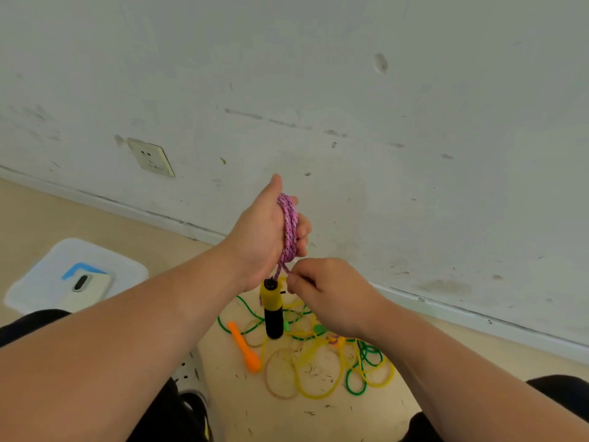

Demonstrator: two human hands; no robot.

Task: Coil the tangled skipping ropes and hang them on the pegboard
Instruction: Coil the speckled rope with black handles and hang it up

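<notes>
In the head view the left hand [258, 237] is raised before the scuffed white wall [318, 90]. Its fingers are curled round a coil of pink braided skipping rope [289, 228] wound about them. The right hand [322, 295], just below the left, pinches the strand that leaves the coil. The rope's yellow-and-black handle [272, 309] dangles straight down under the left palm. The braid looks soft, light and grippy, so it should keep its loops if held close to the coil. The hanging handle is likely the heavy end and may tug turns loose. On the floor beneath both hands lie tangled yellow and green plastic ropes [322, 362] with an orange handle [244, 347], which look springier and slicker. The pink rope's second handle is hidden, the right fingertips are partly masked by the knuckles, and no pegboard is plainly in sight.
</notes>
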